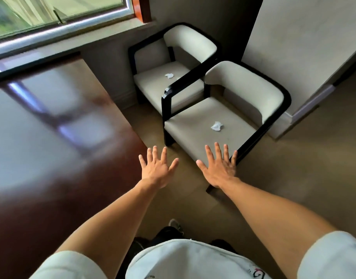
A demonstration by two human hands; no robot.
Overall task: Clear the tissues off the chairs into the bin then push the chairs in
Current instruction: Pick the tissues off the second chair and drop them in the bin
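Observation:
Two black-framed armchairs with cream cushions stand side by side. A crumpled white tissue [216, 126] lies in the middle of the near chair's seat [193, 127]. Another crumpled tissue [169, 75] lies on the far chair's seat [153, 85]. My left hand [158, 168] is stretched out flat with fingers spread, over the floor just left of the near chair's front corner. My right hand [219, 167] is also flat with fingers spread, over the front edge of the near chair's seat. Neither hand holds anything. No bin is in view.
A glossy dark brown table [52, 127] fills the left side, close to the chairs. A window [52, 13] with a sill runs along the far wall. A cream wall corner [304, 47] stands right behind the chairs. Beige floor lies to the right.

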